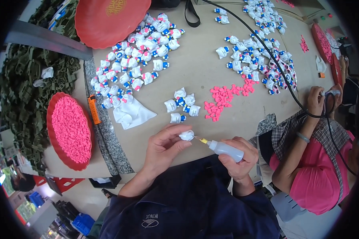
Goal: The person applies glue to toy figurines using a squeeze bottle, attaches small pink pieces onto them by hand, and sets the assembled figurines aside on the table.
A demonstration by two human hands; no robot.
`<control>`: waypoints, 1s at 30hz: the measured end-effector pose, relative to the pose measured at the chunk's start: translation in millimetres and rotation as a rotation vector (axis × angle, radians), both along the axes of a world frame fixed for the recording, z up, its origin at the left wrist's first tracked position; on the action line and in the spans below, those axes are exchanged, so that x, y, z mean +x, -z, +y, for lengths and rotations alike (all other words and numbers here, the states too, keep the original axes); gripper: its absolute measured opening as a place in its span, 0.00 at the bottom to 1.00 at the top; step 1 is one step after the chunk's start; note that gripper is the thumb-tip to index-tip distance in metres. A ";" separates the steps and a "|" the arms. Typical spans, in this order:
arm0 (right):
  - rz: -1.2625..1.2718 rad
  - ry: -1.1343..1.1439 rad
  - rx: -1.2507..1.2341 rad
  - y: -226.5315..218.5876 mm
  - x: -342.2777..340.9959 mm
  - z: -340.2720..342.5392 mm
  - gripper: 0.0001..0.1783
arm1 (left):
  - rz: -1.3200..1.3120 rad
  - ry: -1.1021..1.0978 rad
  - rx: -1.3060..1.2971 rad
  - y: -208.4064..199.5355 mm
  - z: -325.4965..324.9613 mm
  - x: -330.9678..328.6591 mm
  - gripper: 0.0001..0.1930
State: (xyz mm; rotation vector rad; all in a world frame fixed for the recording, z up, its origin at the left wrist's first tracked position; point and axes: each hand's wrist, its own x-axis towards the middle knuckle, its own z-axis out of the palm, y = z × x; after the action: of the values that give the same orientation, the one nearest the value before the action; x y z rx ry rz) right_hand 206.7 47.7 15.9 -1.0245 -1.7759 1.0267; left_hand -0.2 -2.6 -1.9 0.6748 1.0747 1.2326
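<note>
My left hand (160, 148) pinches a small white figurine (186, 136) between thumb and fingers, just above the near part of the table. In my right hand (243, 158) is a white squeeze bottle (224, 150), its yellow nozzle pointing left. The thin tip reaches the figurine's right side; whether it touches cannot be made out. Beyond my hands lies a small cluster of white-and-blue figurines (170, 105). Small pink pieces (219, 96) are spread to the right of that cluster.
Heaped figurines (135, 72) cover the far left, by a white cloth (136, 113) and a red tray (95, 24). A red dish (50, 119) of pink pieces stands left. More figurines (245, 57) lie right. A black cable (285, 73) crosses toward a co-worker (315, 185).
</note>
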 end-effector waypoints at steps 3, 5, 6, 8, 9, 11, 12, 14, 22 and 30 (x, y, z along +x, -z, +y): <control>-0.009 0.000 -0.001 0.7 1.2 -0.6 0.19 | 0.015 -0.008 0.005 -0.1 -0.1 0.5 0.18; 0.044 -0.004 -0.043 0.1 2.2 -0.9 0.20 | 0.017 -0.022 -0.004 0.2 -0.6 0.5 0.18; 0.042 -0.003 -0.044 -0.1 3.4 0.1 0.20 | 0.015 -0.021 -0.005 0.0 -0.8 0.9 0.18; 0.121 0.021 -0.095 0.4 5.3 3.0 0.21 | 0.065 -0.041 0.022 -0.8 -1.3 1.5 0.18; 0.117 0.026 -0.095 1.7 5.5 0.5 0.21 | 0.061 -0.036 0.022 -1.6 -0.4 1.6 0.18; 0.315 0.154 -0.449 5.8 2.3 -7.0 0.21 | 0.135 -0.061 0.041 -3.6 1.2 1.5 0.18; 0.311 0.163 -0.446 7.3 -3.5 -8.5 0.21 | 0.129 -0.054 0.042 -3.0 1.2 1.3 0.18; 0.391 0.195 -0.453 10.4 -15.6 -6.7 0.19 | 0.161 -0.072 0.025 -1.7 -1.9 -0.4 0.18; -0.208 0.058 0.118 20.4 -33.3 2.1 0.18 | 0.171 -0.011 -0.102 -3.0 -19.8 -5.4 0.18; -0.349 0.201 0.045 14.7 -13.3 21.4 0.10 | 0.132 -0.034 -0.122 -3.4 -21.2 2.7 0.18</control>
State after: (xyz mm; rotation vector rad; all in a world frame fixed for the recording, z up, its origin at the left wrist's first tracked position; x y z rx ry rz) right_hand 193.4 69.2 1.1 -1.3878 -1.9114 0.7117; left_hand 2.5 -23.8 1.5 0.6531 1.2645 1.1539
